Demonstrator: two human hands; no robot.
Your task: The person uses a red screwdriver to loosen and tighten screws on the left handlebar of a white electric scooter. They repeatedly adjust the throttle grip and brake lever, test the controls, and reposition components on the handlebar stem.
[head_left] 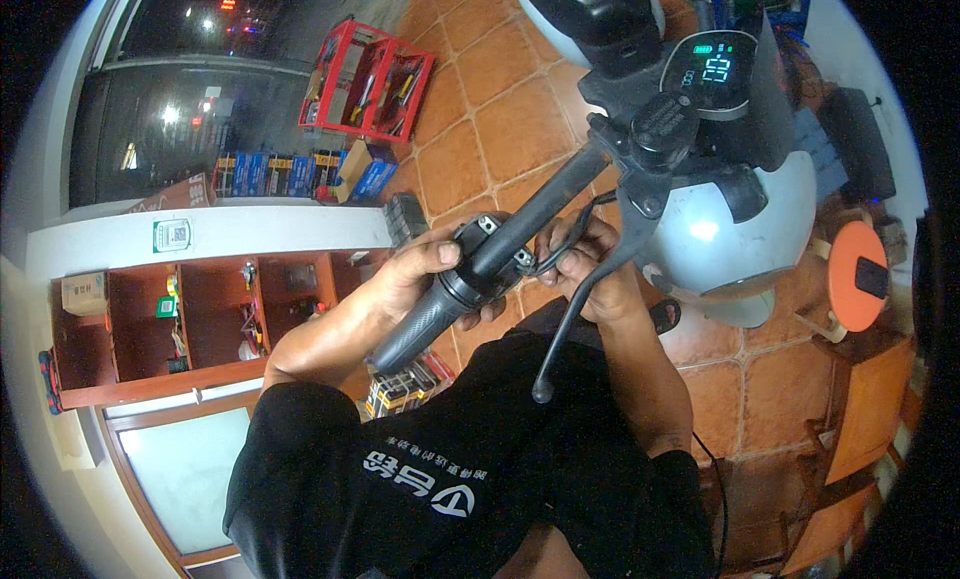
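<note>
A scooter handlebar [555, 189] crosses the middle, with a ribbed black grip [420, 324] at its lower end. My left hand [430, 264] is wrapped round a black switch housing [475, 241] on the bar, just above the grip, thumb on top. My right hand [590, 264] is beside the housing, fingers curled on a black cable [575, 229] that runs up toward the bar's clamp. A long brake lever [590, 289] hangs in front of that hand. A lit display [705, 74] and a pale blue-white body panel [730, 219] sit at upper right.
A red tool cart [365, 79] stands on the tiled floor, near stacked boxes [270, 174]. A wooden cubby shelf [140, 329] lines the left. An orange round stool [855, 274] and wooden furniture [865, 409] are at the right. A window fills the upper left.
</note>
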